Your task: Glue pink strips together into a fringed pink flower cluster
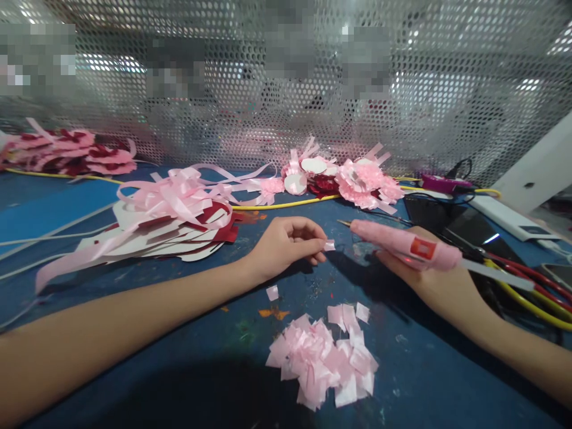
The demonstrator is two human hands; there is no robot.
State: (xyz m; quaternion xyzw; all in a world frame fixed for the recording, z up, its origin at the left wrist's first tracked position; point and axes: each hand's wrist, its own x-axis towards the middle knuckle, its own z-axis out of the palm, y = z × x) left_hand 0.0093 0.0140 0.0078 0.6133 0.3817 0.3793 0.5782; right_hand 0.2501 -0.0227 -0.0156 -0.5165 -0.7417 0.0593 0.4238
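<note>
Pinched between the thumb and fingertips of my left hand [290, 244] is a small pink ribbon piece [329, 245]. My right hand [442, 286] is wrapped round a pink hot glue gun [397, 241], a glue stick [496, 274] jutting from its back end. The gun's metal nozzle [344, 223] points left, a short gap from the ribbon piece. Nearer to me on the blue table lies a loose heap of pink ribbon squares [322, 357], with a single square [272, 292] lying apart below my left wrist.
Left of my hands, pink ribbon strips [174, 196] lie over stacked white and red cutouts [156, 244]. Pink rosettes [366, 182] line the perforated metal panel [250, 113]. A yellow cable [286, 204] crosses the table. A dark tablet [442, 220] and red and yellow cables [527, 280] sit at right.
</note>
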